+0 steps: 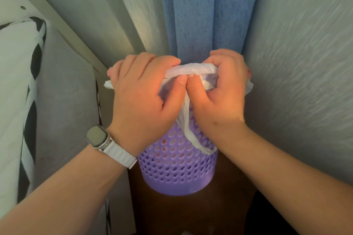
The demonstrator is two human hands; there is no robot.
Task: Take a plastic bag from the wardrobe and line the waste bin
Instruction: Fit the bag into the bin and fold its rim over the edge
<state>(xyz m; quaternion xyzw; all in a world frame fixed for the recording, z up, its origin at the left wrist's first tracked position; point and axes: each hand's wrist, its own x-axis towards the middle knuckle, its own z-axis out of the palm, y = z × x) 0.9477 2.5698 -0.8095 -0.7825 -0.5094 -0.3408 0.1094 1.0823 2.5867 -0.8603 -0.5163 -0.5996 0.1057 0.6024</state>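
Bag (191, 71), thin white plastic (crumpled), atop perforated purple bin (177, 170)

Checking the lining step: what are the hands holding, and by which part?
The left hand and right hand both grip the white plastic bag by its bunched top edge, over the purple bin.

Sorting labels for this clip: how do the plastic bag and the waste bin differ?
The plastic bag is white, thin and crumpled; the waste bin is purple, rigid and perforated. The bag is gripped at its rolled edge by the left hand and right hand; the bin stands on a dark brown surface. They meet at the bin's top, where a bag loop hangs down its outer wall.
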